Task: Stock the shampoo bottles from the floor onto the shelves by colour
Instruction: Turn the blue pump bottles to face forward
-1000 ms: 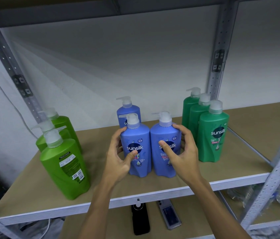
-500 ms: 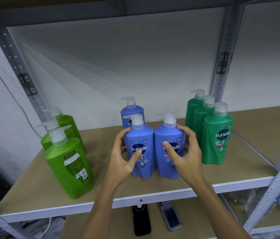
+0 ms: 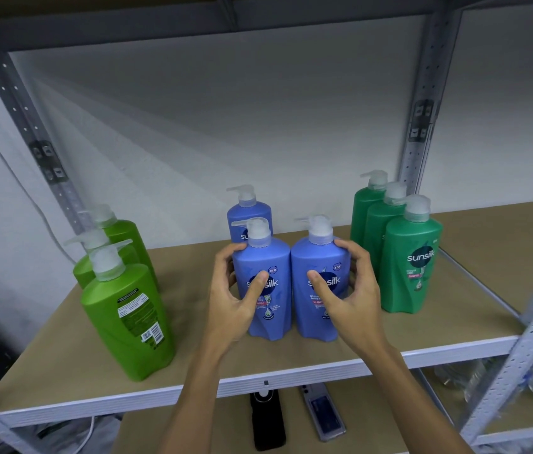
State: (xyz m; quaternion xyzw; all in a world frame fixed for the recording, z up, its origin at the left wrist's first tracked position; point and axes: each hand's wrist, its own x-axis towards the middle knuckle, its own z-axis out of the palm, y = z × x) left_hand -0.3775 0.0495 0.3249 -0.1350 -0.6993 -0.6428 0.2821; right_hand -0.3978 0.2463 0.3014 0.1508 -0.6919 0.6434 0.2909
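Head cam: nine pump bottles on the shelf (image 3: 291, 385), three of each colour.

Three lime green bottles (image 3: 127, 319) left, three blue in the middle, three dark green bottles (image 3: 411, 257) right. Left hand (image 3: 235, 296) curls around the front-left blue bottle (image 3: 270, 309), right hand (image 3: 353, 293) around the front-right blue bottle (image 3: 319, 257); the third blue bottle (image 3: 247, 217) stands behind.

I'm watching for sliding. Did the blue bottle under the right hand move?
No. The right blue bottle keeps the same gap to the front dark green bottle and the same spot near the shelf edge.
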